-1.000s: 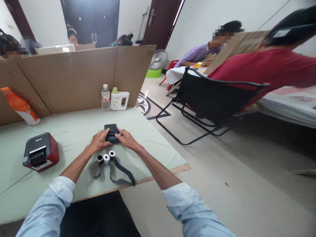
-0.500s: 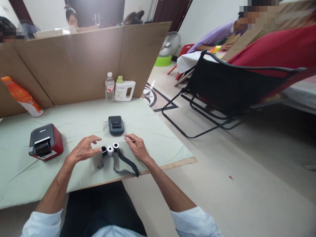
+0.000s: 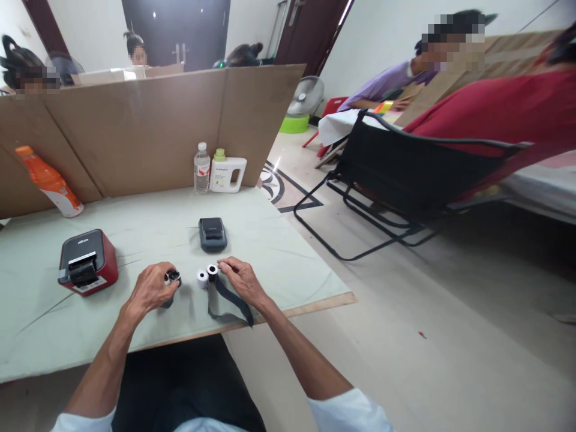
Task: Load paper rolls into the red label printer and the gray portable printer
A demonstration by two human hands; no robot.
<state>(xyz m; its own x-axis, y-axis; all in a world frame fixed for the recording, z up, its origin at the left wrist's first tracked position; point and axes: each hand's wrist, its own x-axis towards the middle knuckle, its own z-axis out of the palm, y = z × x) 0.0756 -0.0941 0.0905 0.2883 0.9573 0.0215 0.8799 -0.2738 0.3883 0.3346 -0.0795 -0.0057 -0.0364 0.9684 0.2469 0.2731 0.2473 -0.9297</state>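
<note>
Black roll (image 3: 173, 278) partly hidden by left hand (image 3: 150, 288); fingers curled around it, roll pinched near front table edge. Second black-wound roll (image 3: 212, 270) pinched at fingertips of right hand (image 3: 242, 279); dark strip (image 3: 229, 303) trailed from it toward table edge. One white roll (image 3: 202, 277) left free between hands. Rolls counted: three. Printers counted: two, small dark printer (image 3: 213, 233) and red printer (image 3: 87, 262); writing on both not readable. Bottles at cardboard screen: three, labels too small.
</note>
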